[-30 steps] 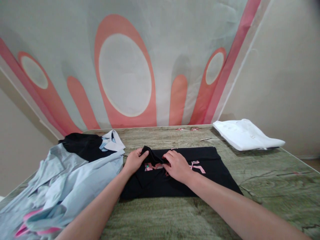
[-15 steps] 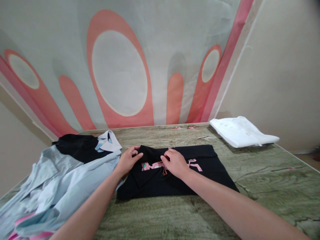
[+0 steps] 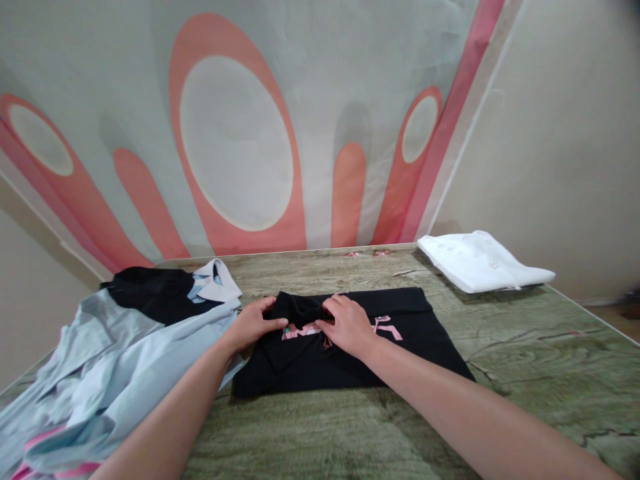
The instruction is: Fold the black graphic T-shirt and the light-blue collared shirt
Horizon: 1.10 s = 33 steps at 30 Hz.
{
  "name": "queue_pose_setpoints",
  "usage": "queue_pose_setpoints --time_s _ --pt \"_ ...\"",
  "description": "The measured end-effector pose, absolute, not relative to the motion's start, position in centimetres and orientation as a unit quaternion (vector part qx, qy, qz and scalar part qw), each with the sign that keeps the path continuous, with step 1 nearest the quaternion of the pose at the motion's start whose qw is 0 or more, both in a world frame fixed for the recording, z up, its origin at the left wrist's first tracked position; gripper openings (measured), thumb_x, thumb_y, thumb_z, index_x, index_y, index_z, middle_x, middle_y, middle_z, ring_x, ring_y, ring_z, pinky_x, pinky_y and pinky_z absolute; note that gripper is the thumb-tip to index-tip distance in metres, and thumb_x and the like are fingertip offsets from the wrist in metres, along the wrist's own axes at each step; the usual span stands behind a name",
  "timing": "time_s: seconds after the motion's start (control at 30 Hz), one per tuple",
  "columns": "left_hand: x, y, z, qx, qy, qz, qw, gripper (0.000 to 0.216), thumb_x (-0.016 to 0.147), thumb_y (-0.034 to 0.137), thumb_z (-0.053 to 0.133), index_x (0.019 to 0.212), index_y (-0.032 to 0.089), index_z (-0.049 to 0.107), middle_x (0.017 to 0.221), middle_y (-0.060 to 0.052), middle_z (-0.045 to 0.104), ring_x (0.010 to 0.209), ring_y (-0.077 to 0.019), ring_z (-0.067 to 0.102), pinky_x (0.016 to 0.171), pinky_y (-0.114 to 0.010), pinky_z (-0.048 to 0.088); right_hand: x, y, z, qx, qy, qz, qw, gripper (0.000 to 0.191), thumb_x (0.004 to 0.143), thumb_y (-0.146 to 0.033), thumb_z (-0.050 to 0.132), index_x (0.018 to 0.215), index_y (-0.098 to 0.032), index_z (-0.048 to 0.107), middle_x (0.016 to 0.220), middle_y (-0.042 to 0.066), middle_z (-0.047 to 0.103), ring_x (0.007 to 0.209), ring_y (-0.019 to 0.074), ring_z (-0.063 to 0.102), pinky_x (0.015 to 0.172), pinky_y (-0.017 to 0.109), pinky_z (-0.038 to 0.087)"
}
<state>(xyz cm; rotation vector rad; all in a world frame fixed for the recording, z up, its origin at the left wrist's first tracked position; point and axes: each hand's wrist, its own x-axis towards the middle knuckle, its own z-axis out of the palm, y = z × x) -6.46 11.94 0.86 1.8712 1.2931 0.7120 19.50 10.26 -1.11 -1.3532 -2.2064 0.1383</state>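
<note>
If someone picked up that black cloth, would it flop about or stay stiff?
The black cloth is probably floppy: its edge bunches softly between the left hand and the right hand. It seems unlikely to roll, lying mostly flat on the table.

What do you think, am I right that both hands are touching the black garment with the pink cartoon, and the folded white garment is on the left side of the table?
Not quite: the head view shows the folded white garment on the right side of the table. The left hand and right hand are indeed touching the black garment with the pink cartoon.
</note>
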Motion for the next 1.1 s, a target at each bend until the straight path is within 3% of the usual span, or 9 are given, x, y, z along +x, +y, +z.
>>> queue_pose_setpoints --time_s 0.1,0.27,0.53,0.8,0.97,1.1 --pt "-6.65 11.96 0.93 0.725 0.510 0.282 0.366 0.037 0.076 0.041 0.067 0.104 0.017 0.070 0.105 -0.006 0.074 0.101 -0.0303 0.065 0.093 -0.042 0.046 19.51 10.38 -1.14 -0.500 -0.823 0.042 0.267 0.012 0.088 -0.030 0.059 0.081 -0.021 0.060 0.090 0.004 0.063 0.090 0.0179 0.057 0.078 0.028 0.041" --pt "-6.54 11.88 1.12 0.728 0.511 0.287 0.355 0.039 0.079 0.044 0.065 0.107 0.017 0.069 0.105 -0.006 0.073 0.098 -0.0294 0.065 0.090 -0.041 0.048 19.59 10.54 -0.99 -0.516 -0.811 0.049 0.270 0.020 0.094 -0.024 0.046 0.080 -0.021 0.059 0.088 0.004 0.064 0.087 0.0159 0.059 0.078 0.025 0.041" --pt "-7.21 12.34 0.55 0.712 0.540 0.280 0.351 0.037 0.081 0.049 0.060 0.093 0.015 0.067 0.085 -0.005 0.072 0.079 -0.0242 0.065 0.073 -0.033 0.049 19.45 10.79 -1.08 -0.540 -0.801 0.052 0.252 0.022 0.096 -0.024 0.043 0.081 -0.020 0.058 0.087 0.005 0.064 0.084 0.0168 0.059 0.077 0.026 0.039" --pt "-7.44 12.15 0.78 0.697 0.559 0.269 0.361 0.037 0.079 0.052 0.062 0.086 0.016 0.067 0.078 -0.002 0.070 0.074 -0.0226 0.064 0.068 -0.031 0.048 19.70 10.70 -1.12 -0.529 -0.803 0.071 0.267 0.023 0.094 -0.032 0.049 0.075 -0.020 0.056 0.083 0.003 0.060 0.083 0.0162 0.056 0.076 0.026 0.038" --pt "-7.40 12.24 0.57 0.704 0.521 0.296 0.381 0.030 0.082 0.041 0.061 0.098 0.016 0.065 0.092 -0.005 0.073 0.085 -0.0238 0.066 0.079 -0.034 0.049 19.84 10.81 -1.03 -0.524 -0.796 0.113 0.281 0.020 0.089 -0.033 0.057 0.075 -0.020 0.056 0.079 0.001 0.058 0.080 0.0148 0.054 0.072 0.026 0.036" --pt "-7.16 12.29 0.36 0.698 0.491 0.330 0.404 0.038 0.080 0.035 0.064 0.113 0.017 0.060 0.109 -0.007 0.070 0.102 -0.0255 0.064 0.093 -0.039 0.046 19.79 10.97 -1.17 -0.522 -0.795 0.127 0.284 0.021 0.089 -0.034 0.058 0.074 -0.020 0.057 0.078 0.000 0.059 0.078 0.0143 0.055 0.071 0.026 0.035"
